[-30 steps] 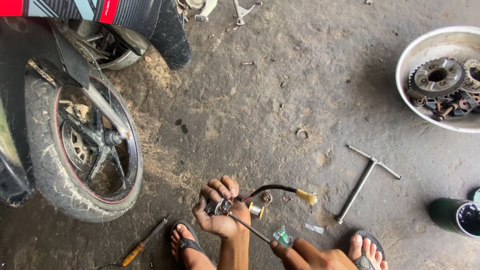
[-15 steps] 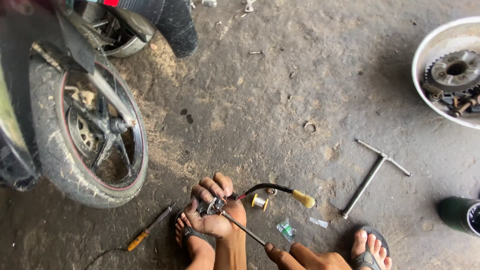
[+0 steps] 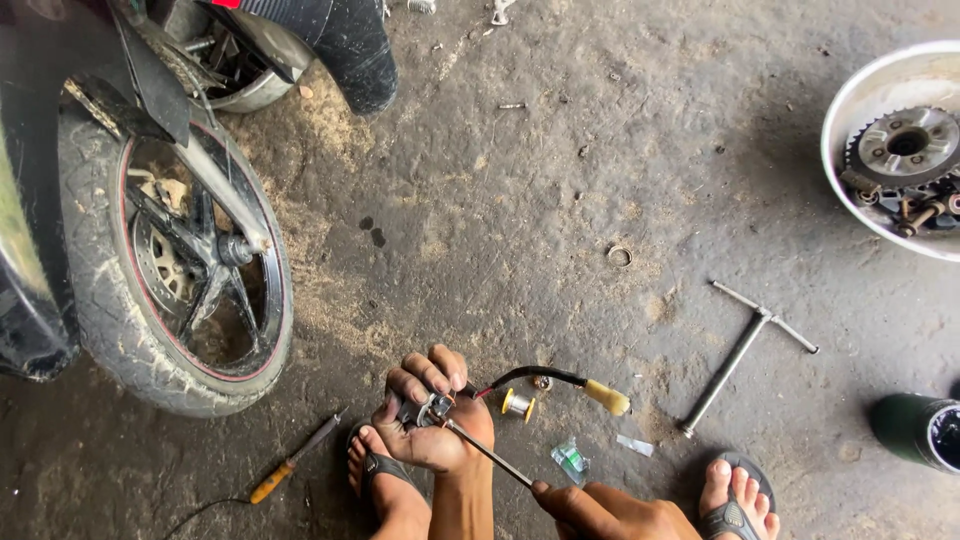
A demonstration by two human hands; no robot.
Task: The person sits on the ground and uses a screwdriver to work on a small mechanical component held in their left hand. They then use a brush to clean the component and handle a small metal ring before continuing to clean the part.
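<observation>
Viewpoint: looking straight down at a person crouched on a dusty grey concrete floor [image 3: 560, 200], both sandalled feet in view.
Left hand: the left hand [image 3: 432, 425] is palm up, fingers curled closed around a small dark metal part with a cable [image 3: 432, 408], held just above the left foot.
Cable: a black cable with a yellow plug end [image 3: 607, 397] arcs right from the part, its plug lying near the floor.
Right hand: the right hand [image 3: 600, 510] grips the handle end of a thin steel-shafted tool [image 3: 488, 452]; the fingers are closed around it, and its tip meets the part in the left palm.
Progress: the part is off the machine and being worked on in the hand; how far that work has got cannot be judged, since the contact point is too small to read.
Counts: one muddy black motorcycle wheel with red rim stripe [image 3: 170, 270] at left; one steel T-handle wrench [image 3: 745, 345]; one yellow-handled screwdriver [image 3: 295, 458]; one small spool of wire [image 3: 517, 404]; one round white metal basin [image 3: 850, 110] holding at least one toothed sprocket [image 3: 905, 145] among other parts; one loose metal ring [image 3: 620, 256].
</observation>
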